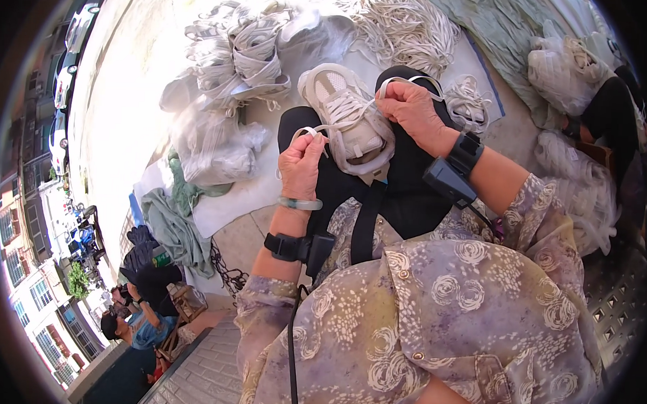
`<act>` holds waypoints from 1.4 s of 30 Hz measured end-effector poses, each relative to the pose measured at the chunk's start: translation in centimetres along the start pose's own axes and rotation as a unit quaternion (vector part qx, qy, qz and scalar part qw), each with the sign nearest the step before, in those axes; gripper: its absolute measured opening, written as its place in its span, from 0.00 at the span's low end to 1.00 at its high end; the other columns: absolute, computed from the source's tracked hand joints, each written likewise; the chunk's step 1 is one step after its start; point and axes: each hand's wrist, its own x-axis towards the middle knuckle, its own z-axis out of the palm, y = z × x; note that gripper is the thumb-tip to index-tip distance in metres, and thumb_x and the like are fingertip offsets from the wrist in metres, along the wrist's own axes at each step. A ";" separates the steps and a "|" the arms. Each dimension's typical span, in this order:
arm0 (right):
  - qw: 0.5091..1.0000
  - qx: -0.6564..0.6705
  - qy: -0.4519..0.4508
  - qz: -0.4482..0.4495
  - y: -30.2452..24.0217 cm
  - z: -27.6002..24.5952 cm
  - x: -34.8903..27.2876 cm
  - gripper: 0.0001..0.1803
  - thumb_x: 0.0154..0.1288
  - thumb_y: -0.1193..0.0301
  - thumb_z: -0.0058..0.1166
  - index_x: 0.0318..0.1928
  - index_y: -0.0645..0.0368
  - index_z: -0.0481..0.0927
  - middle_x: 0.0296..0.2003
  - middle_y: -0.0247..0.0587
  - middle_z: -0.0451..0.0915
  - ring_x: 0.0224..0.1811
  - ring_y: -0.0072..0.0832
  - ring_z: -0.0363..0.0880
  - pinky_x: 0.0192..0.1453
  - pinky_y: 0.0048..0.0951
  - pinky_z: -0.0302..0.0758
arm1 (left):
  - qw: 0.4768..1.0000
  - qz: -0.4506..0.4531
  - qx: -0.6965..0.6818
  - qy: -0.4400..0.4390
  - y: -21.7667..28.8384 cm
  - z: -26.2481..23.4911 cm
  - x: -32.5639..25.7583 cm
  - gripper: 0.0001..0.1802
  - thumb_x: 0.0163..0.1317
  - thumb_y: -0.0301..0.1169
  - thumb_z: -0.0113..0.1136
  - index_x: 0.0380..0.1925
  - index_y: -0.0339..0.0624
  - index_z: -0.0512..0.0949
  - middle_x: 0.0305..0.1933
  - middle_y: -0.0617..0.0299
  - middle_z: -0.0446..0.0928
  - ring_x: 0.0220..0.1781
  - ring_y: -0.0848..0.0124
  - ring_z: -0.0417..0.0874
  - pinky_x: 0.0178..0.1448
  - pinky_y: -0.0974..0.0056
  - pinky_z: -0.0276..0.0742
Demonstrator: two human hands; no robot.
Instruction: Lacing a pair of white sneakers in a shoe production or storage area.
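- Sunlit paving outdoors, seen from the head, lies under a white sheet (227, 199); parked cars (60, 132) and buildings line the left edge.
- Pale shoes (254, 46) are heaped beyond the knees, left of a tangle of white laces (404, 30).
- Clear plastic bags (218, 148) and green cloth (169, 221) crowd the left; more plastic wrapping (577, 186) fills the right, near a partly cut-off person in dark clothing.
- Another person (148, 328) sits at lower left.
- One white shoe (344, 110) rests between the black-clad knees, toe pointing away.
- Left hand (301, 158) and right hand (415, 116) each pinch a shoelace (439, 92) end on either side, fingers hiding part of it.
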 end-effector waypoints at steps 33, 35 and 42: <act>0.908 -0.380 -0.067 -0.162 -3.1 1.4 -1.5 0.11 0.56 0.63 0.54 0.26 0.58 0.75 0.18 0.44 0.74 0.22 0.40 0.75 0.28 0.35 0.70 | 0.997 -0.047 -0.054 0.010 -0.9 0.2 1.1 0.03 0.56 0.24 0.56 0.29 0.41 0.72 0.23 0.63 0.76 0.19 0.79 0.76 0.20 0.77 0.71; 0.906 -0.374 -0.116 -0.162 -3.0 2.6 -2.2 0.09 0.56 0.67 0.51 0.27 0.60 0.75 0.19 0.47 0.75 0.25 0.43 0.76 0.30 0.37 0.71 | 0.999 -0.033 -0.031 0.025 -0.7 0.4 1.4 0.03 0.55 0.24 0.55 0.30 0.41 0.72 0.23 0.64 0.75 0.18 0.79 0.76 0.19 0.77 0.70; 0.929 -0.244 -0.226 0.164 -3.1 5.3 -1.5 0.08 0.55 0.78 0.40 0.24 0.66 0.72 0.17 0.45 0.75 0.15 0.30 0.78 0.19 0.31 0.74 | 0.999 -0.029 -0.006 0.022 -1.7 0.6 2.0 0.03 0.56 0.24 0.52 0.31 0.41 0.71 0.21 0.65 0.74 0.17 0.79 0.74 0.19 0.77 0.69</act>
